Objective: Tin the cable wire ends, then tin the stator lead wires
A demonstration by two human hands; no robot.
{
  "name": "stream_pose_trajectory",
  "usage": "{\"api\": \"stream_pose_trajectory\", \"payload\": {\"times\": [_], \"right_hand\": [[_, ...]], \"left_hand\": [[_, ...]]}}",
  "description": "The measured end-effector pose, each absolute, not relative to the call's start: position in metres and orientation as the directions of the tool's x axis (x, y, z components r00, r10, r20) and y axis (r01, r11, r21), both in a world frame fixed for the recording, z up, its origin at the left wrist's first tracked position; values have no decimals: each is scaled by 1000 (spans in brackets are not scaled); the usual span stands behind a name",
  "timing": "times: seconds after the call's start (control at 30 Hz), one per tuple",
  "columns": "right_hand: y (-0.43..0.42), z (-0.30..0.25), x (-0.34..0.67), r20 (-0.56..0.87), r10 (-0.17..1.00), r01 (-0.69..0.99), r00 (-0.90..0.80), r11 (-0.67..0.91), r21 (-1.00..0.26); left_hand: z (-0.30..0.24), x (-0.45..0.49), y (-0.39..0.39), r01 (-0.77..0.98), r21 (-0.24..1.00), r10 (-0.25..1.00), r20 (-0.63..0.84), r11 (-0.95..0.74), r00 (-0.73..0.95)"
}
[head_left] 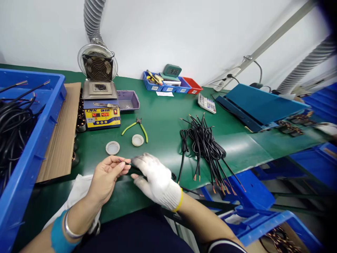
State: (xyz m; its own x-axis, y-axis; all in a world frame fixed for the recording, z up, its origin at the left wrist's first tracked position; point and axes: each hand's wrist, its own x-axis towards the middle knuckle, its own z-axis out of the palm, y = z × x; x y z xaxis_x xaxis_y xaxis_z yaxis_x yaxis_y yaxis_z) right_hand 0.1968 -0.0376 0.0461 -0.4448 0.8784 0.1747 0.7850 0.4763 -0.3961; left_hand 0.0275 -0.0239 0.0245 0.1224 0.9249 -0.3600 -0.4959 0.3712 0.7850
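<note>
My left hand (112, 175), bare, pinches the end of a black cable (135, 170) between thumb and fingertips, where thin coloured wires poke out. Close on its right, my right hand (155, 177) wears a white glove with some bare fingertips and curls round the same cable, which partly hides under the palm. Just beyond the hands stand two small round dishes, a grey-filled one (112, 148) and a pale one (137, 140). Green-handled cutters (138, 127) lie spread behind them. To the right rests a bundle of coiled black cables (205, 140) with stripped coloured ends.
A yellow-blue soldering pot unit (102, 117) stands back left under a fan and duct. A blue crate (56, 102) of cables fills the left, beside cardboard (59, 133). Small bins (181, 86), a clock (172, 70), a calculator (207, 103) and a blue panel (263, 103) stand farther back.
</note>
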Motion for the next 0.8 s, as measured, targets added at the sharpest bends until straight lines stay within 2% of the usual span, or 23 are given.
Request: {"api": "stream_pose_trajectory", "payload": {"times": [0.2,0.33,0.5,0.67,0.8], "right_hand": [[-38,33,175,-94,943,752,-318,191,-631],[-40,37,172,-167,923,688,-346,128,-715],[-42,38,170,-190,929,701,-318,95,-707],[-42,38,167,-145,937,712,-317,134,-689],[-41,37,166,-109,948,742,-299,159,-651]], "left_hand": [[24,26,-23,-524,777,929,-360,350,87],[20,26,-23,-497,801,932,-359,333,47],[15,30,-25,-437,853,941,-335,286,-38],[12,32,-26,-410,888,954,-277,208,-115],[14,29,-24,-456,867,958,-271,202,-91]]}}
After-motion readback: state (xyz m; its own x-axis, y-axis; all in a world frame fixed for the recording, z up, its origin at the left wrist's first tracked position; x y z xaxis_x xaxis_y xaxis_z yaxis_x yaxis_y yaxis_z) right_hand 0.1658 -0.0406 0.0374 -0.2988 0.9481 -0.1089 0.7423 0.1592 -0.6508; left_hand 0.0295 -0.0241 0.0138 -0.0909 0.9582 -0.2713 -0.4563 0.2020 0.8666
